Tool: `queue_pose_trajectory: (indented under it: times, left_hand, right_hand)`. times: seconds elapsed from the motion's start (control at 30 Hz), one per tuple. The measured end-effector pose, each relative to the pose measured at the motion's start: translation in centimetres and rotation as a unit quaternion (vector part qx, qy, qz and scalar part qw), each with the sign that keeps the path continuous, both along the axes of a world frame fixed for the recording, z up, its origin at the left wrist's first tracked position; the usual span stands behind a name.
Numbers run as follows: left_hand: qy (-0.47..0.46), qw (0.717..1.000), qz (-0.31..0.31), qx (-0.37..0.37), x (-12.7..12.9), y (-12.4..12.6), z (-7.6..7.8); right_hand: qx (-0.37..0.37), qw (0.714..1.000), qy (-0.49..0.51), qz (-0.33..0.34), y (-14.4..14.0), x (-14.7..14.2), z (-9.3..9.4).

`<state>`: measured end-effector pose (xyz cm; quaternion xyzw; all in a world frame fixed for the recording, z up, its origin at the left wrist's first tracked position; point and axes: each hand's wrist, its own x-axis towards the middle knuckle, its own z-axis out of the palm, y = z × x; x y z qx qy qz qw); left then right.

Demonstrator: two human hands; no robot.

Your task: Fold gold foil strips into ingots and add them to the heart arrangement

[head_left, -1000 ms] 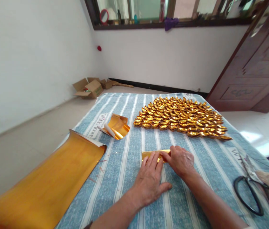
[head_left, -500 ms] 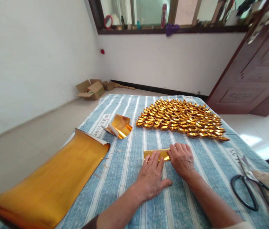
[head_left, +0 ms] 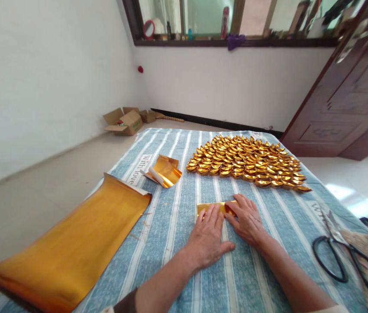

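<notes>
Setting: room in a home, used as a craft space. Evidence: plain white walls (head_left: 40, 78), tiled floor (head_left: 24, 204), dark wooden door (head_left: 349, 95) standing open at right, window sill (head_left: 236, 42) crowded with bottles and a small red mirror (head_left: 148, 28). Work surface is a striped blue cloth (head_left: 177, 226). Opened cardboard boxes (head_left: 123, 121) lie on the floor by the wall

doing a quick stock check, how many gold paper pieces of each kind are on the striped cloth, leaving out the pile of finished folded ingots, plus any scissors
Large gold sheet: 1
Small curled gold piece: 1
Folded gold strip under the left hand and right hand: 1
Black-handled scissors: 1
Total: 4
</notes>
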<state>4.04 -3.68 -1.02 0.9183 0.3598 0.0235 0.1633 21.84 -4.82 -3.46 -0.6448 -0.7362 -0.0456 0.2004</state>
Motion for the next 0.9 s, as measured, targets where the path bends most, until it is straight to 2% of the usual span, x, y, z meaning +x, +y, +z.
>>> queue_pose_trajectory:
  times: [0.33, 0.5, 0.63, 0.73, 0.8, 0.9]
  left_hand:
    - [0.002, 1.000, -0.011, -0.009, -0.3, 0.1, 0.2]
    - [0.002, 1.000, -0.013, -0.008, -0.4, 0.1, 0.3]
    - [0.001, 1.000, -0.015, -0.015, -0.4, 0.0, 0.5]
    - [-0.001, 1.000, -0.013, -0.023, -0.4, 0.0, 0.6]
    - [-0.002, 1.000, -0.011, -0.023, -0.4, 0.0, 0.7]
    - [0.001, 1.000, -0.007, -0.020, -0.3, 0.0, 0.6]
  right_hand:
    - [-0.081, 0.991, 0.094, -0.041, 0.4, 3.3, -0.2]
    - [-0.071, 0.989, 0.125, -0.042, 0.6, 5.0, -0.8]
    - [-0.029, 0.985, 0.169, -0.037, 0.5, 6.1, -0.7]
    - [0.057, 0.974, 0.219, -0.028, 0.4, 5.5, -0.1]
    - [0.104, 0.969, 0.225, 0.006, 0.4, 4.2, 0.3]
    - [0.087, 0.981, 0.161, 0.069, 0.5, 1.7, 0.1]
